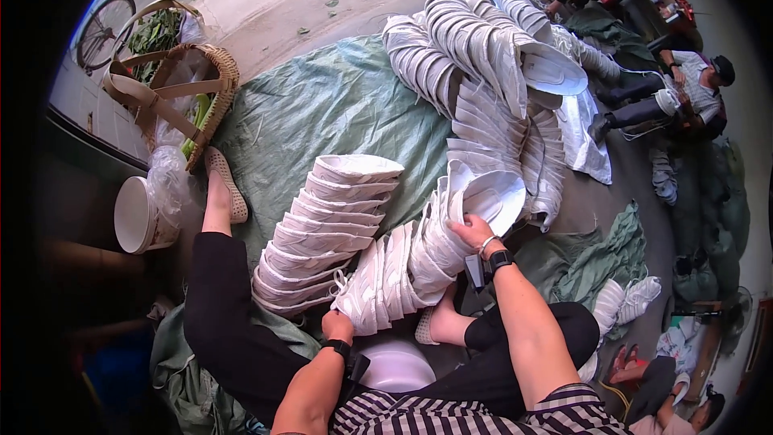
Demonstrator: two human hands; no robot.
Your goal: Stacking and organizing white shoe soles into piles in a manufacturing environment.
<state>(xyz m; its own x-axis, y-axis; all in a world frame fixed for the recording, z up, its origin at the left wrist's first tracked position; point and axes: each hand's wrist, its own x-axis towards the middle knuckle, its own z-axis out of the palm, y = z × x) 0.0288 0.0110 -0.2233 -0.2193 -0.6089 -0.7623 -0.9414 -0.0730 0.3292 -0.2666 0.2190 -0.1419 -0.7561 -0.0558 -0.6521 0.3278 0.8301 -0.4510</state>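
Note:
A long curved stack of nested white stitched fabric pieces (398,270), shaped like hats or cups, lies across in front of me between my knees. At its lower left end, my left hand (337,325) is closed on the edge, near a loose white tie. My right hand (473,231) grips the rim at the upper right end, where the hollow inside of the last piece faces up. Just left of it leans a second stack of the same white pieces (326,225), apart from my hands. Which exact kind of item these are, I cannot tell.
A green tarp (322,97) covers the floor. Bigger heaps of white stacks (475,48) stand beyond, at the right. Left are a wicker basket (217,89) with greens and a white bucket (133,213). A pale stool (394,364) is beneath me. Other people (692,84) sit along the right side.

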